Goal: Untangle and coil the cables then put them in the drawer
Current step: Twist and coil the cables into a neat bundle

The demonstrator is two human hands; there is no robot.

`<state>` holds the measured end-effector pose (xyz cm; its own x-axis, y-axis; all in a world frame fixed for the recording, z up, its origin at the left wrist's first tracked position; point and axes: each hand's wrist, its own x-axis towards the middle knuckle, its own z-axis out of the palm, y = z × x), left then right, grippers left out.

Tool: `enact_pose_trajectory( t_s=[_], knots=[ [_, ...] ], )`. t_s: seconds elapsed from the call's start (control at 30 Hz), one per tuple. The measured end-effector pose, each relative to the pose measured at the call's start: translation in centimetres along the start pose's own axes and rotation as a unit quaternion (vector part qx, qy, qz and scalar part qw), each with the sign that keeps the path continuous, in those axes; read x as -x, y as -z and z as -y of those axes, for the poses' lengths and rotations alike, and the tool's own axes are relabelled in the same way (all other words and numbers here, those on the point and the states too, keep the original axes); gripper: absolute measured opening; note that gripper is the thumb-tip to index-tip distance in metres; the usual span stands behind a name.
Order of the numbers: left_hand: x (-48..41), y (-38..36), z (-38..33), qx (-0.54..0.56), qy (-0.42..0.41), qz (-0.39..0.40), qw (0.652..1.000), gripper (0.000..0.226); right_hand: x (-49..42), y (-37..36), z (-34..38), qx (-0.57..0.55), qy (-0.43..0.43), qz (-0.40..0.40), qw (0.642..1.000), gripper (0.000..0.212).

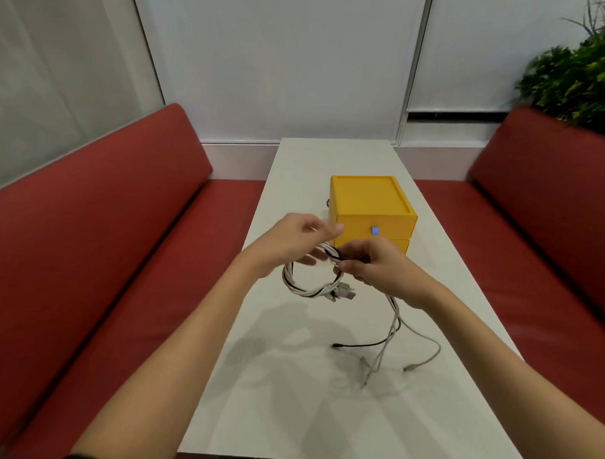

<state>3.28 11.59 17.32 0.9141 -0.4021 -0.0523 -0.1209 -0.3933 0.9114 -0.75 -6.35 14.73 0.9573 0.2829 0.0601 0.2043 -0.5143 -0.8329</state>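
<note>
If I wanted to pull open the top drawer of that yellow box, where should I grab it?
Pinch the small blue tab at the middle of the top drawer front, coming straight in from the person's side of the table. The front looks flat apart from that, so the tab is probably the only hold.

A long white counter (287,417) runs between two red upholstered benches, one left (88,239) and one right (534,237). A green leafy plant (581,74) rises behind the right bench.
</note>
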Motion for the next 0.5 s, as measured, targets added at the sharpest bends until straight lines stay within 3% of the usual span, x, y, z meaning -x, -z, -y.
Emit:
enact_pose_trajectory(
  t_s=[0.1, 0.37, 0.5],
  knots=[
    [-0.2, -0.2, -0.2, -0.094, -0.016, 0.022, 0.995, 0.029, 0.0, 0.6, 0.6, -0.014, 0.003, -0.004, 1.000, 0.014],
    [-0.4, 1.7, 1.5, 0.130, 0.033, -0.009, 0.991, 0.029, 1.1, 3.4, -0.7, 0.014, 0.013, 0.031, 0.999, 0.020],
    [-0.2, 1.7, 1.3, 0.157, 0.027, -0.001, 0.987, 0.027, 0.9, 3.1, -1.6, 0.032, 0.020, 0.049, 0.998, 0.023]
  ],
)
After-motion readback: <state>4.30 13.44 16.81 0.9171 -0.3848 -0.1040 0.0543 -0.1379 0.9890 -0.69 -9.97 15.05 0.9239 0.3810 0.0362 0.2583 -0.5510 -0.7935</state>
